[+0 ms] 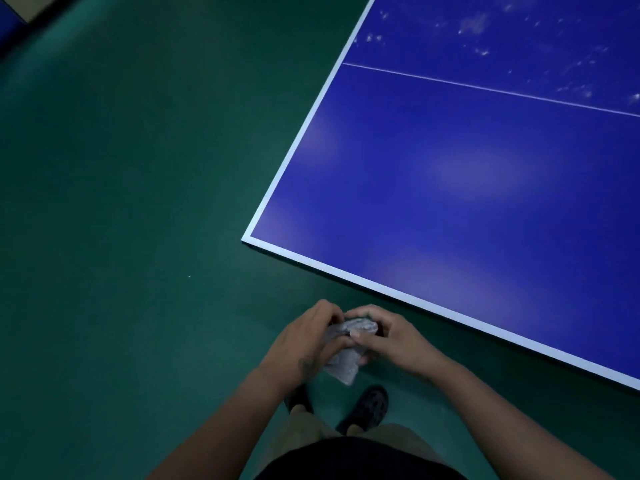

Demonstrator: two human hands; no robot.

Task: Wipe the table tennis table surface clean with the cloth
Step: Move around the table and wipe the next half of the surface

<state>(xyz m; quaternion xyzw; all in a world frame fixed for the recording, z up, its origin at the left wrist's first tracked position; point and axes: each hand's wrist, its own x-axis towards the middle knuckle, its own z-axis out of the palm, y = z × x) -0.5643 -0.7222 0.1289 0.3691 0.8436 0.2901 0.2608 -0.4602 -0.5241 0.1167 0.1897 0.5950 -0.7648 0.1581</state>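
Here, your left hand (308, 336) and right hand (384, 337) both grip a soft, crumpled cloth (346, 355). It looks light and limp, so bunch it into your palm before wiping the table (450, 174).

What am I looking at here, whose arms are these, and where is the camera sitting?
There is no machine here: these are a person's two bare arms, seen from a camera worn on their head and looking forward and down. That is why you also see their own dark shoe and the green floor below.

The left hand and the right hand meet in front of the body, and both have a grip on a small bunched grey cloth, held in the air and not touching anything else.

To the right is the corner of a blue table tennis table with a white edge and a thin white line. Pale specks lie scattered on its far part; the near part shows only soft light reflections.
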